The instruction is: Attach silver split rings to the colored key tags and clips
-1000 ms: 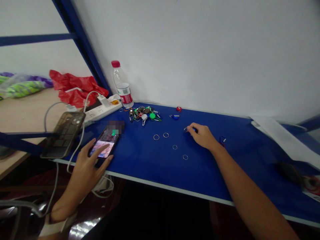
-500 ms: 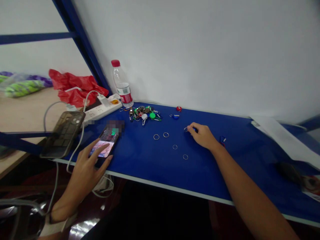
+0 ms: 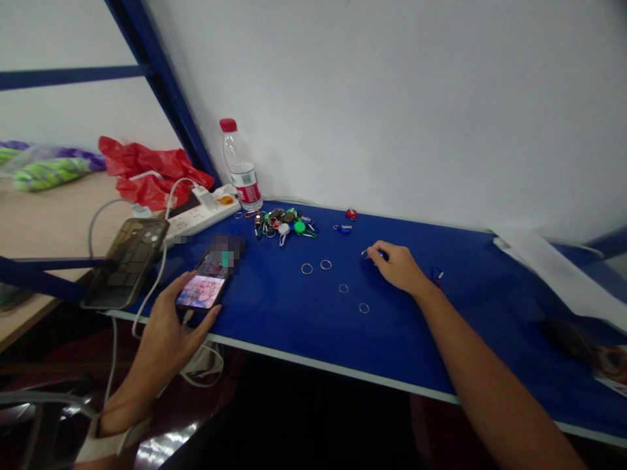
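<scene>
My left hand holds a smartphone by its two long edges, thumb on the right and fingers on the left. The phone lies with its lit screen up at the desk's left front, with a cable at its lower end. My right hand is closed in a pinch on a small blue keychain, mostly hidden by the fingers. A metal loop sticks out at its left. Between the hands lie several loose split rings. A blue-and-red keychain rests beside my right wrist.
A heap of keychains in several colours sits by a water bottle. Red and blue keychains lie near the wall. At left are a power strip, a second phone and cables. White paper lies at right.
The fingers of my left hand have moved off the phone's screen to its left edge, uncovering the picture. My right hand has stayed in place with its pinch.
</scene>
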A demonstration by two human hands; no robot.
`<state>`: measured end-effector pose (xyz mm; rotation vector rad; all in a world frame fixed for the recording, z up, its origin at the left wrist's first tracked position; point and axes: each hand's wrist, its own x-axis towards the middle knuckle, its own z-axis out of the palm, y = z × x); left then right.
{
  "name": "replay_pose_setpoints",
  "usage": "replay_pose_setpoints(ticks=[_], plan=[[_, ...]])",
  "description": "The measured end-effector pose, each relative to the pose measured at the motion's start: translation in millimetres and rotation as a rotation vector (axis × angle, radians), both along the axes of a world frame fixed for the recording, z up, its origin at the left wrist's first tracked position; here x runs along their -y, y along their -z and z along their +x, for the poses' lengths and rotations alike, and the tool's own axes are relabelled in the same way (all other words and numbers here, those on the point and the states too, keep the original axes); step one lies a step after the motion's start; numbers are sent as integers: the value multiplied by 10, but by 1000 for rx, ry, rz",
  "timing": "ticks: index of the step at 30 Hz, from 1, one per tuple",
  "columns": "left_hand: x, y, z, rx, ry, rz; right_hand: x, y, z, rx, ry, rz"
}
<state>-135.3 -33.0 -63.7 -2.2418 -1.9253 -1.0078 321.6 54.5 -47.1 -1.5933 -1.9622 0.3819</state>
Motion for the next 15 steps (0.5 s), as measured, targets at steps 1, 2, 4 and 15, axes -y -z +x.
replay_pose_setpoints(ticks=[1, 2, 4, 15], plan=[[3, -2, 2, 5, -1, -1, 0, -1, 1, 4, 1, -2], [7, -4, 5, 7, -4, 3, -1, -1, 2, 6, 2, -3], [13, -9, 11, 6, -11, 7, -1, 0, 5, 6, 2, -4], [-13, 33, -29, -73, 25, 12, -6, 22, 7, -13, -5, 13]])
